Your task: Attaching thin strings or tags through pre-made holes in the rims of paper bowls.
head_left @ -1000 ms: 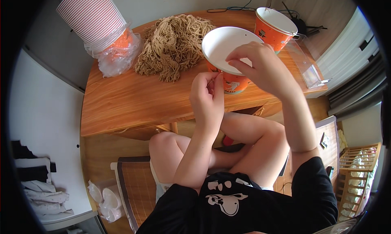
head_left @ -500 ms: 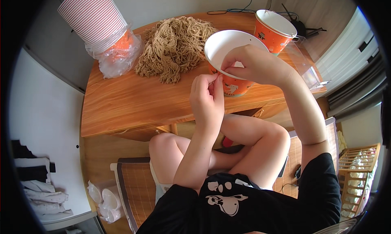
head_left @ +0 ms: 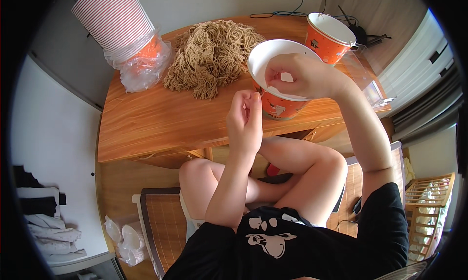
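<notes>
An orange paper bucket [head_left: 282, 109] with a white inside and animal pictures stands near the front edge of the desk, its mouth tilted toward me. My right hand [head_left: 300, 76] reaches over its near rim, thumb and fingers curled into a pinch at the inner wall. Just outside the rim, on the left, my left hand [head_left: 245, 119] has thumb and forefinger pressed together. Whatever lies in either pinch is too small to make out. A heap of tan cords [head_left: 214, 55] lies beyond my left hand.
A tall stack of striped paper buckets [head_left: 114, 21], partly wrapped in clear plastic, stands at the back left. More orange buckets [head_left: 329, 41] stand nested at the back right, beside a black router [head_left: 360, 34]. The wooden desk [head_left: 165, 124] has a rounded edge.
My left hand has drawn slightly left, away from the bucket's rim. The bucket has shifted a little toward me and to the right. My right hand's fingers have rounded more.
</notes>
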Tool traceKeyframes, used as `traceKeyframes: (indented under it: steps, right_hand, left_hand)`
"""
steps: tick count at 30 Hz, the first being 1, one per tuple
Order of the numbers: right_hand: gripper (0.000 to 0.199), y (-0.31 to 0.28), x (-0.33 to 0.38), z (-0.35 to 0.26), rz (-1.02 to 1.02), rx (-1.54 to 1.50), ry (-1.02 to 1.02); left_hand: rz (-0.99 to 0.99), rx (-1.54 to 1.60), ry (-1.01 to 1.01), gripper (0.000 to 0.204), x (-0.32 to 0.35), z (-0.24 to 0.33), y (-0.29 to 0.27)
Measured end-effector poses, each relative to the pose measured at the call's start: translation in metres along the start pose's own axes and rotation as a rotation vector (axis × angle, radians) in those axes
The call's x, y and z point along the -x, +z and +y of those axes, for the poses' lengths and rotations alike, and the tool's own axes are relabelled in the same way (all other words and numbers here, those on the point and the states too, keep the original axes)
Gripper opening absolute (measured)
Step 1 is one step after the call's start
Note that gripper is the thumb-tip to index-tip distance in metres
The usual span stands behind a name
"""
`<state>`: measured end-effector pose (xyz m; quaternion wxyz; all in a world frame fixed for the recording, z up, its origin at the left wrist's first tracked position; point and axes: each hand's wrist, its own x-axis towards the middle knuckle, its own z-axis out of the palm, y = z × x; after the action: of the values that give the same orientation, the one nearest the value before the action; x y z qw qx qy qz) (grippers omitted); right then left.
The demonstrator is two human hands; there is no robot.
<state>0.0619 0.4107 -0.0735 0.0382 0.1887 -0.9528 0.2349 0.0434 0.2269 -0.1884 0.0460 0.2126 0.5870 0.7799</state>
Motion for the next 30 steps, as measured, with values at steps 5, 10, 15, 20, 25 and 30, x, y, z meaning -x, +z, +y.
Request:
traceKeyframes:
  steps: [5,10,15,20,25,30]
  right_hand:
    - [0.013,-0.01,0.003,-0.003,0.085,0.036,-0.039]
    - [0.012,0.001,0.017,-0.031,0.288,0.079,0.022]
    - [0.011,0.038,0.03,-0.044,0.631,0.125,0.088]
    - [0.017,0.046,0.04,-0.019,0.782,0.275,-0.109]
    - [0.024,0.036,0.044,0.011,0.841,0.371,-0.28]
    - [0.017,0.043,0.058,-0.007,0.793,0.237,-0.154]
  left_hand:
    - [-0.139,0.135,-0.169,0.021,-0.006,0.006,-0.013]
    - [-0.217,0.18,-0.23,0.027,-0.019,0.02,-0.019]
    - [-0.313,0.093,-0.198,0.023,-0.027,0.027,-0.016]
    - [-0.378,0.099,-0.235,0.018,-0.017,0.03,-0.01]
    - [-0.448,0.187,-0.255,0.014,-0.006,0.017,0.004]
    - [-0.408,0.272,-0.15,0.015,-0.002,0.007,0.015]
